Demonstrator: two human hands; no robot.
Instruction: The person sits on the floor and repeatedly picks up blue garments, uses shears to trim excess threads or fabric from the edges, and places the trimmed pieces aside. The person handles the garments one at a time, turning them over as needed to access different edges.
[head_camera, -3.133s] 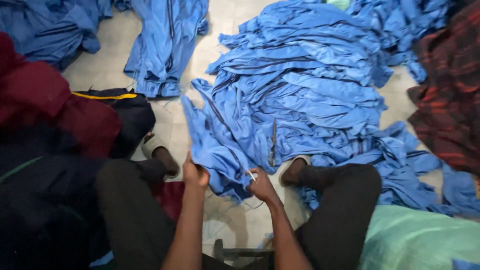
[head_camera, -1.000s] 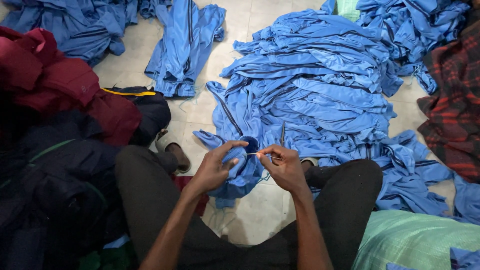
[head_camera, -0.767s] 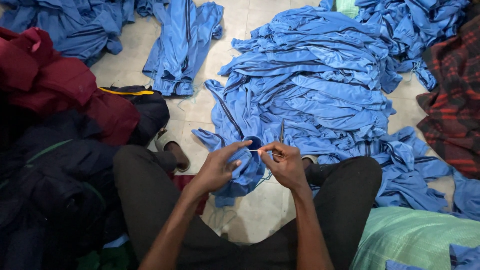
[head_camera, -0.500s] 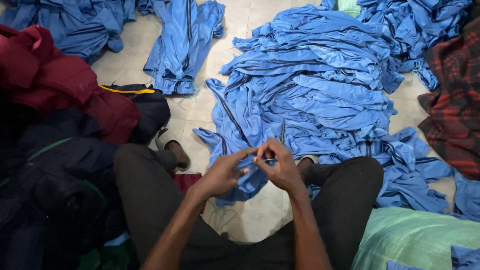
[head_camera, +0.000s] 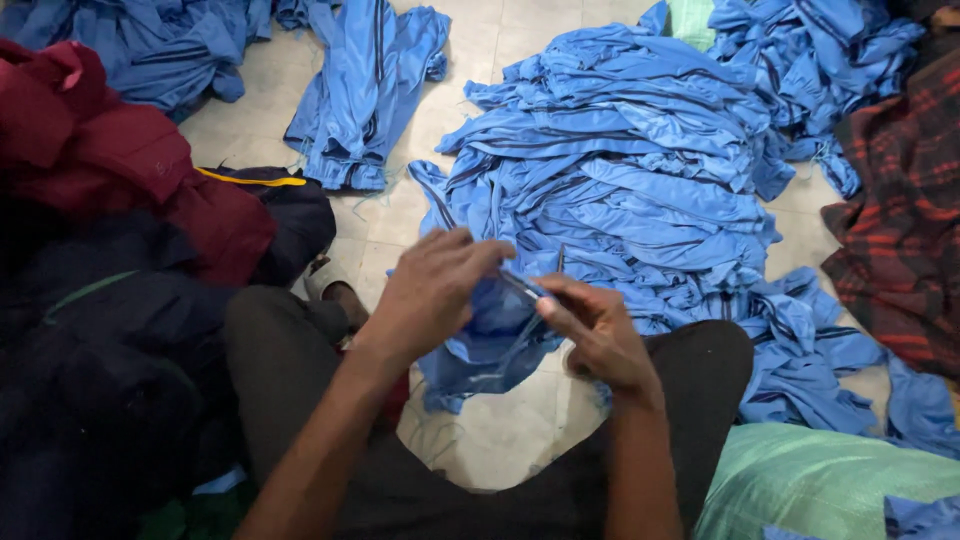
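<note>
Seated on the pale tiled floor (head_camera: 500, 430), knees apart, looking straight down. Left hand (head_camera: 430, 295) and right hand (head_camera: 595, 330) close together between the knees, both pinching the same bunched piece of blue cloth (head_camera: 490, 345). Left fingers curled over its upper edge, right fingertips (head_camera: 550, 295) gripping a thin dark strip at the top of the fold; hard to tell what that strip is. Cloth hanging down from the grip toward the floor, lower end draped just above the tiles. Right behind it, a big heap of blue garments (head_camera: 620, 190) spread flat across the middle, touching the held piece at its far side. More blue clothes (head_camera: 365, 95) lying separately up at the top, left of the heap. Dark red bundle (head_camera: 110, 160) and dark navy pile (head_camera: 110, 340) stacked on the left. Red checked fabric (head_camera: 905, 230) at the right edge, green sack (head_camera: 820, 480) down in the right corner beside the knee.
</note>
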